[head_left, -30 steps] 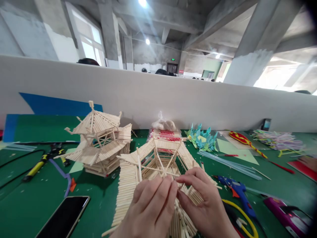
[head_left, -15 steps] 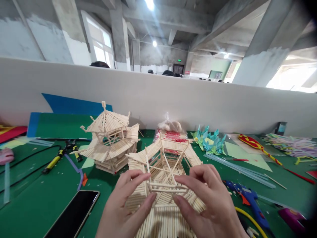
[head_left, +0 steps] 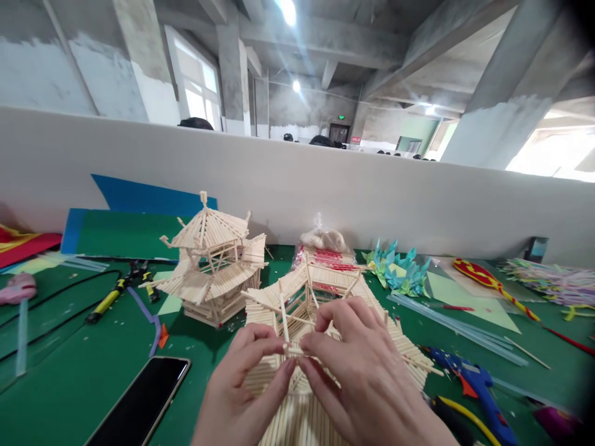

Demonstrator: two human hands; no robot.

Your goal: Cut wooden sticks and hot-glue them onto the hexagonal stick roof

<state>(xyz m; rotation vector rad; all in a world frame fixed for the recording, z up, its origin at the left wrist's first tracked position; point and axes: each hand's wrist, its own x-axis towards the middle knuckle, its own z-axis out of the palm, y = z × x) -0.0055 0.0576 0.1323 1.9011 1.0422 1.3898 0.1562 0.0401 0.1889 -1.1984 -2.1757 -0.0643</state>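
Note:
In front of me stands a roofed model (head_left: 316, 421) built from thin wooden sticks, with an open frame at its top. My left hand (head_left: 253, 384) pinches near the base of an upright stick (head_left: 283, 313) at the frame's front left corner. Close beside it, my right hand (head_left: 357, 365) pinches a short wooden stick (head_left: 294, 351) that lies level at that corner. Both sets of fingertips nearly meet there. The right hand hides much of the frame behind it. A finished-looking stick pavilion (head_left: 211, 260) with a pointed roof stands to the left.
A phone (head_left: 139, 402) lies at front left, pliers (head_left: 109, 300) behind it. On the right are a blue glue gun (head_left: 474, 378), clear glue sticks (head_left: 455, 328) and yellow-handled pliers (head_left: 469, 421). Bagged sticks (head_left: 325, 248) and a blue paper ornament (head_left: 400, 269) sit near the white partition (head_left: 279, 179).
My right hand has moved left along the front of the frame, to beside my left hand. The left hand stays at the front left corner. The view has shifted slightly.

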